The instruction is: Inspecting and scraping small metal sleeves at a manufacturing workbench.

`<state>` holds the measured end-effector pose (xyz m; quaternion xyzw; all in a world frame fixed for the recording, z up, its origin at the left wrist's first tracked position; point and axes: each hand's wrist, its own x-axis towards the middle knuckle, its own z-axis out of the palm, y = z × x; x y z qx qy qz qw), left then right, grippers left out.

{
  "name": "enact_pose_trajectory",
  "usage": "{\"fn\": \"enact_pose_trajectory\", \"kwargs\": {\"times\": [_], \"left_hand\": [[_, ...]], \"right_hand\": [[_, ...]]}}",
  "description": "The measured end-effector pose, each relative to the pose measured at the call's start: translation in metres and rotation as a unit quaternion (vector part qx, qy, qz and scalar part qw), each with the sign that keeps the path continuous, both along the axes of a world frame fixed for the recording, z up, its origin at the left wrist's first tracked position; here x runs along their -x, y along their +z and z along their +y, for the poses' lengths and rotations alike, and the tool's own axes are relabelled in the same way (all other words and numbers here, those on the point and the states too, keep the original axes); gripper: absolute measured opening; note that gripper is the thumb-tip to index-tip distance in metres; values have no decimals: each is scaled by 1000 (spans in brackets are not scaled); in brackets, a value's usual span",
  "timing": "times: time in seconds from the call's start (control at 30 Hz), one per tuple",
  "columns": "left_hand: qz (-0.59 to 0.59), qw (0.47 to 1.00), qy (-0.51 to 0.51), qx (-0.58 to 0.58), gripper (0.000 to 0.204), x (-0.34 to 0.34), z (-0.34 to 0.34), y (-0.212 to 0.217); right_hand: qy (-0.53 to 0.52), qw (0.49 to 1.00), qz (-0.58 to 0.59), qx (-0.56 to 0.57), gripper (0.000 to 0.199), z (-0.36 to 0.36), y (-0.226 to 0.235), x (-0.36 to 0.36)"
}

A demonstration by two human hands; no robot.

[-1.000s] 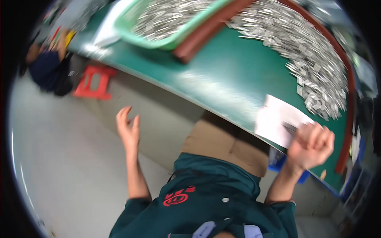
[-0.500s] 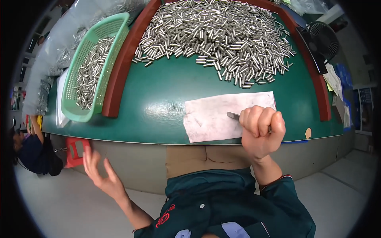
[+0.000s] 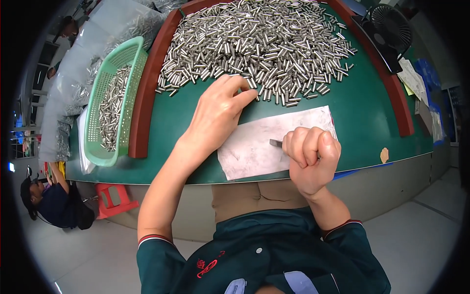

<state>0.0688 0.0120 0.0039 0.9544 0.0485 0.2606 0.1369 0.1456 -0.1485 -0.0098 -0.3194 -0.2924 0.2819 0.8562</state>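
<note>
Left hand [image 3: 219,115] at pin heap [image 3: 259,44] edge — fisted right hand [image 3: 312,157] on paper [image 3: 259,147]

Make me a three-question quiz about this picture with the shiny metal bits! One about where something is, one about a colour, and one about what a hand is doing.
1. Where does the left hand reach?
A. the floor
B. the edge of the pile of metal pins
C. the fan

2. What colour is the basket?
A. light green
B. yellow
C. black

3. How is the right hand?
A. flat and open
B. out of sight
C. closed in a fist round a dark tool

Answers:
1 B, its fingertips touch the nearest pins.
2 A, its mesh wall is light green.
3 C, the fingers are curled and the tool's tip sticks out over the white paper.
</note>
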Motion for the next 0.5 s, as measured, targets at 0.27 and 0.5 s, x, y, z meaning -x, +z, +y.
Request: {"fn": "enact_pose_trajectory", "kwargs": {"times": [0.27, 0.5], "left_hand": [[42, 995, -37, -77, 15, -3, 5, -7], [17, 998, 33, 42, 17, 0, -1, -13]], "right_hand": [[-3, 1000, -2, 13, 36, -1, 2, -1], [-3, 999, 24, 21, 37, -2, 3, -1]]}}
